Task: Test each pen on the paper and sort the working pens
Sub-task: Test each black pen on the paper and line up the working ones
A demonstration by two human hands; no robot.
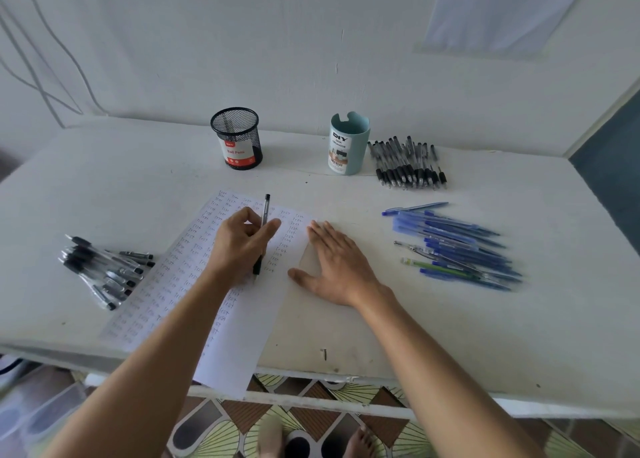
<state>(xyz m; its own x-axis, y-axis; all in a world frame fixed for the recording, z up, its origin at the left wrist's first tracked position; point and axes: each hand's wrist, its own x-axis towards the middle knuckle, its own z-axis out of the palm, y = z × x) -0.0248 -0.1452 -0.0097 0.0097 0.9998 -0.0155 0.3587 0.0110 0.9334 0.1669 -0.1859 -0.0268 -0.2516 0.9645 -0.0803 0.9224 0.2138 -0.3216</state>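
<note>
A white sheet of paper (pixel 242 326) lies slanted across the table's front, covered in rows of small written words. My left hand (pixel 242 242) grips a black pen (pixel 265 211) in a writing hold, its tip down on the paper near the right column of words. My right hand (pixel 332 263) lies flat with fingers straight, partly on the paper's right edge. A pile of black pens (pixel 104 270) rests left of the paper. Another pile of black pens (pixel 408 163) lies at the back right. Blue pens (pixel 457 246) are heaped to the right.
A black mesh pen cup (pixel 237 138) and a pale teal desk organizer cup (pixel 348 144) stand at the back of the white table (pixel 450 336). The wall rises right behind them. The paper overhangs the table's front edge, above a patterned floor.
</note>
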